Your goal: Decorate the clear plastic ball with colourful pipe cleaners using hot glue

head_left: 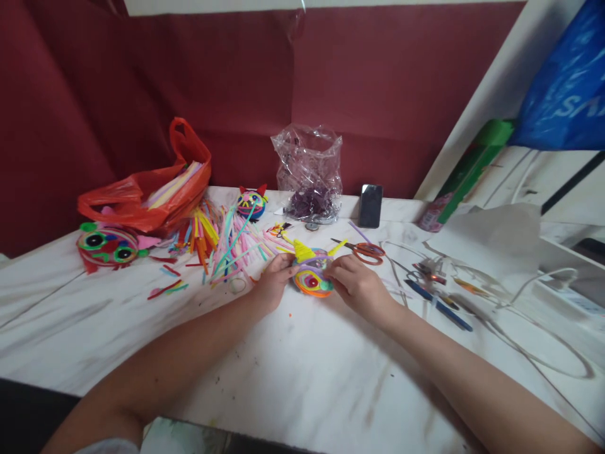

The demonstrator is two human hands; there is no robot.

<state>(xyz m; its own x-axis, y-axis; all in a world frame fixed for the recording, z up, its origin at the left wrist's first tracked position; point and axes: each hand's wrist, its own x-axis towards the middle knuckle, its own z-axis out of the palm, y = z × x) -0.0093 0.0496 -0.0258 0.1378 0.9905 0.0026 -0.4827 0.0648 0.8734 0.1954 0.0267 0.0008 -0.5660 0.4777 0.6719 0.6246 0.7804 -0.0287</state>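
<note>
**Bright Bands Circling a Horned Craft**

I am viewing, from afar, a round craft piece (310,272) wearing multicolored bands. A wound yellow horn (303,251) is rising at its upper left; a thinner yellow strip (337,248) is slanting up at right. A red-centered eye (311,283) is showing above an orange edge (314,292), the left hand (276,282) and right hand (358,287) flanking it.

Head-worn view, forward and down

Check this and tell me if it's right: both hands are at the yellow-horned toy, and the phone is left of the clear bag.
One error: in the head view, the phone is right of the clear bag. The left hand and right hand are at the yellow-horned toy.
</note>
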